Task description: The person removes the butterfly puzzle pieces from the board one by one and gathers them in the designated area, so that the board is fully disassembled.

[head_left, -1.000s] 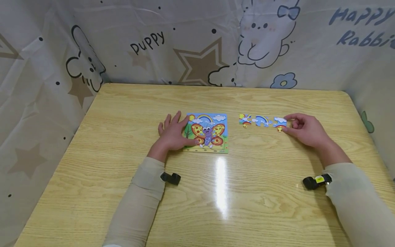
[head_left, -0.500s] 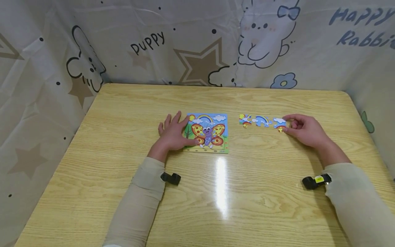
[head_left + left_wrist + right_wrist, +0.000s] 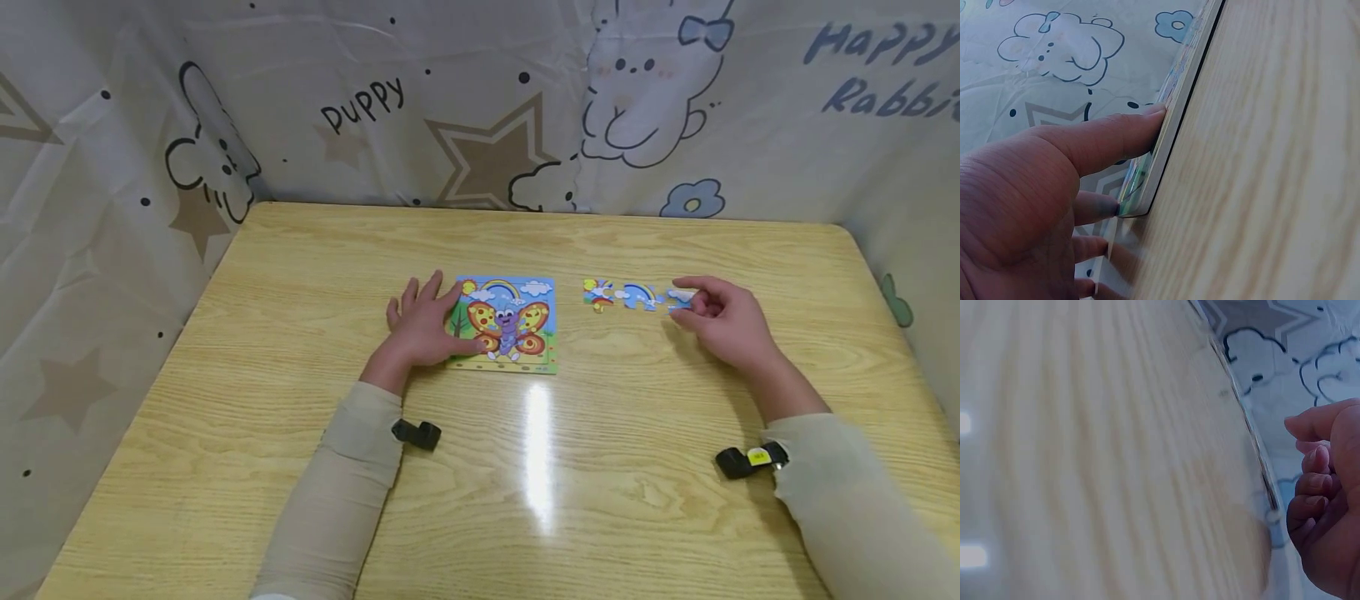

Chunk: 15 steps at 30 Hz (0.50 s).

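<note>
A square butterfly puzzle board (image 3: 506, 287) lies flat on the table. My left hand (image 3: 422, 332) rests at its left side, fingers spread and straight; the thumb presses on the picture and the index fingertip touches near the upper left corner. In the left wrist view, the thumb (image 3: 1119, 137) lies on the board's edge. To the right are a sun puzzle piece (image 3: 597, 292), a rainbow piece (image 3: 640, 295) and a cloud piece (image 3: 678, 297). My right hand (image 3: 726, 323) hovers at the cloud piece, thumb and index apart either side of it, partly hiding it; the other fingers curl inward.
The wooden table (image 3: 585, 467) runs back to a printed cloth (image 3: 480, 75) behind it. A black wrist camera (image 3: 417, 434) sits on the left sleeve, another black wrist camera (image 3: 750, 459) on the right.
My right hand has shifted left and come over the cloud piece, covering its lower part. The left hand and the board stay put; the head view has shifted slightly.
</note>
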### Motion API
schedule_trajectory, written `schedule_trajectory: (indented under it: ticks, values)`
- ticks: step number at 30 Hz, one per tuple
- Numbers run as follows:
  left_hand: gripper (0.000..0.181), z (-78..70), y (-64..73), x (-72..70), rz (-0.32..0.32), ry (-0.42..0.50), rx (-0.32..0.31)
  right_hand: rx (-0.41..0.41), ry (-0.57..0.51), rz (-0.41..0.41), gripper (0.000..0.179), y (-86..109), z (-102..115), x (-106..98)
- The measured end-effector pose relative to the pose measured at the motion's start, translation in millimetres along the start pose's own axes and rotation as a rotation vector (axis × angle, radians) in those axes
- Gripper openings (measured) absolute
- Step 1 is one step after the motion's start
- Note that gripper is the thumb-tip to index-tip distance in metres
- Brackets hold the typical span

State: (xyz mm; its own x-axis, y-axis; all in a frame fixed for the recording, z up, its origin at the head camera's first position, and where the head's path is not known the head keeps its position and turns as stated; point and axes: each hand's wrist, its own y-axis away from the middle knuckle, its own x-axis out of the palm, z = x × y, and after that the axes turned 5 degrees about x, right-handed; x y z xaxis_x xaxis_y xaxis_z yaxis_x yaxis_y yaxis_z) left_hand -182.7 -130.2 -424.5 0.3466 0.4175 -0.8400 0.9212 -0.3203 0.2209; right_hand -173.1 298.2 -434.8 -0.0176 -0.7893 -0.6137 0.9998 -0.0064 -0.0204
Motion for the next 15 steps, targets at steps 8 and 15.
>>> schedule_trajectory:
  ticks: [8, 15]
  values:
    - [0.106, 1.5, -1.1, 1.7, -0.007, 0.002, 0.004, -0.082, -0.072, 0.044, 0.032, 5.1, 27, 30]
    - [0.107, 1.6, -1.8, 1.5, -0.004, -0.001, -0.001, -0.164, -0.131, 0.089, 0.032, 14.6, 62, 51]
